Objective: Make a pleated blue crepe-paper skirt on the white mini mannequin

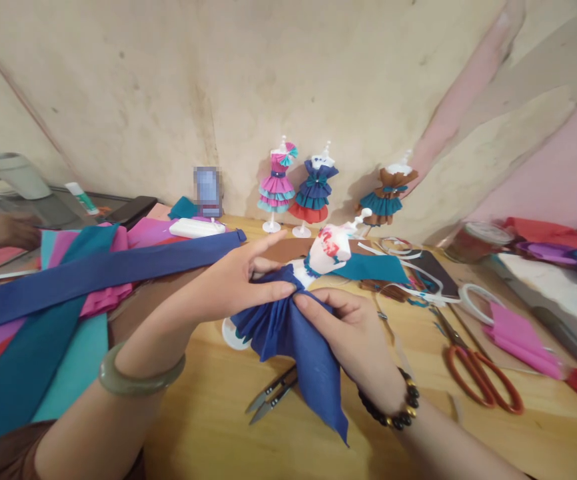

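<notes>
A small white dress-form mannequin (329,245) with red marks on its chest leans to the right in front of me. Blue crepe paper (316,363) is gathered in pleats round its waist, and a loose strip of it hangs down toward me. My left hand (253,277) presses the pleats at the waist with its thumb, fingers behind the mannequin. My right hand (341,320) pinches the blue paper at the waist, thumb on top. The mannequin's round white base (235,335) shows at lower left. Thread snips (272,395) lie on the table under the hanging strip.
Three dressed mannequins (276,183) stand against the wall. Orange-handled scissors (478,373) lie at right, near a pink paper roll (521,340). Coloured paper strips (93,273) cover the left side. Another person's hand (3,230) is at far left, near a glue stick (81,198).
</notes>
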### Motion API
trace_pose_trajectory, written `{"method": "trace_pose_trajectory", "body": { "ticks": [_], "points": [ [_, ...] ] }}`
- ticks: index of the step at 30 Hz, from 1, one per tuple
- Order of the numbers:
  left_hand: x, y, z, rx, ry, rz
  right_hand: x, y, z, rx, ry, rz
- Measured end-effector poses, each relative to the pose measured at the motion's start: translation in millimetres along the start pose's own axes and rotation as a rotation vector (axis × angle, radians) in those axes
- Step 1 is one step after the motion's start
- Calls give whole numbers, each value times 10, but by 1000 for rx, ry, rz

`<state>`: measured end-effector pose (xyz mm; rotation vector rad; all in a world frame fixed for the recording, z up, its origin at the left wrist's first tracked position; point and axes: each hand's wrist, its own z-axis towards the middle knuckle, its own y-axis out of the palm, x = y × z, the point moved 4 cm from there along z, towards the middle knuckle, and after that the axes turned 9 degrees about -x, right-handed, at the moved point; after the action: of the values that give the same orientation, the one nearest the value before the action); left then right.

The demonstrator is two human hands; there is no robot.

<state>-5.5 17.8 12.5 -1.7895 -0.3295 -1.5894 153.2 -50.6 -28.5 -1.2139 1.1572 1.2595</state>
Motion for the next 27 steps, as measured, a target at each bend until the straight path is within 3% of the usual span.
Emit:
{"method": "trace_pose_trajectory", "body": {
  "ticks": [10, 27],
  "points": [
    [53, 69, 9, 51, -2, 104, -40, -7, 9, 53, 14, -26],
    [69, 120, 5, 115, -63, 90, -49, 8, 41, -49, -34, -56]
  ]
}}
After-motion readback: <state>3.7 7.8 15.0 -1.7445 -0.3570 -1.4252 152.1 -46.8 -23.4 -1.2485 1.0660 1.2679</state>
